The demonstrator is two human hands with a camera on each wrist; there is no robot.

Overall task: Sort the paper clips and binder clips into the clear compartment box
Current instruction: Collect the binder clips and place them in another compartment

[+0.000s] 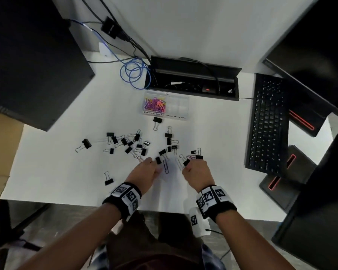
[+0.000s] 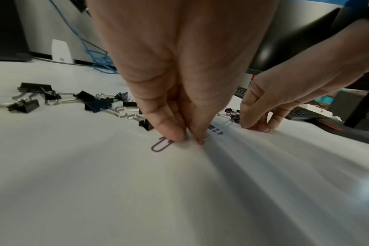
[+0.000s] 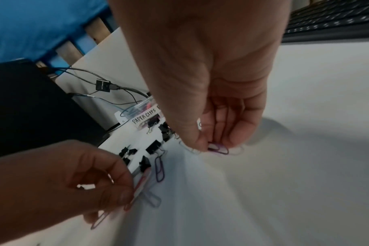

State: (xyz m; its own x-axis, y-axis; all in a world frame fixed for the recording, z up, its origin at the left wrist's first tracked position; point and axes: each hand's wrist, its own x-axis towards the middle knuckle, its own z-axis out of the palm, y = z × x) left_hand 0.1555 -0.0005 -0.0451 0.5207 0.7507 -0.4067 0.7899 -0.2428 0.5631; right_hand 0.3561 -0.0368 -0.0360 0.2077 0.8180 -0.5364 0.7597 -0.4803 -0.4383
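The clear compartment box [image 1: 183, 98] sits mid-desk; its left cell, labelled paper clips, holds coloured paper clips [image 1: 154, 104], and the binder-clip cell looks empty. Several black binder clips [image 1: 129, 143] lie scattered in front of it. My left hand [image 1: 157, 168] is down on the desk, and in the right wrist view it pinches a pink paper clip [image 3: 142, 185] with purple ones beside it. A loose purple paper clip [image 1: 165, 166] lies by its fingertips [image 2: 179, 134]. My right hand [image 3: 213, 146] pinches purple paper clips [image 3: 219, 149] against the desk.
A black keyboard [image 1: 267, 121] lies to the right. An open cable tray [image 1: 191, 80] and a coiled blue cable [image 1: 134, 74] sit behind the box. A dark computer case [image 1: 27, 65] stands at the left. One binder clip [image 1: 108, 179] lies near the desk's front edge.
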